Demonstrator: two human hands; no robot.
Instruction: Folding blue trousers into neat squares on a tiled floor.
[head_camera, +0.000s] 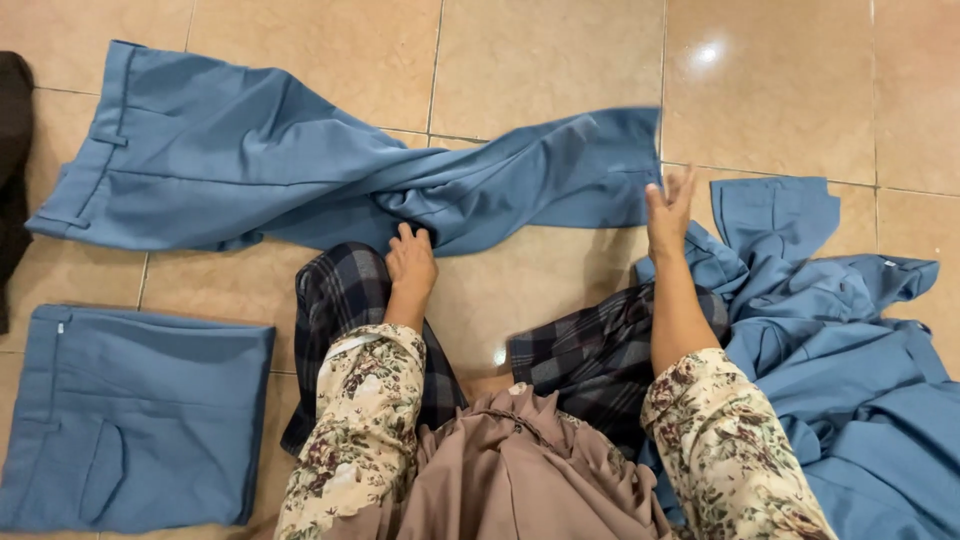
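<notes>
A pair of blue trousers (250, 165) lies spread across the tiled floor in front of me, waistband at the left, leg ends at the right. My left hand (411, 258) presses down on the bunched cloth at the middle of the trousers, fingers curled into the folds. My right hand (667, 212) is at the hem end of the leg, fingers spread and touching its edge. Both arms wear floral sleeves, and my knees in dark plaid cloth show below.
A folded pair of blue trousers (130, 415) lies at the lower left. A heap of blue garments (850, 340) sits at the right. A dark cloth (12, 150) shows at the left edge. Beige glossy floor tiles (560, 60) lie all around.
</notes>
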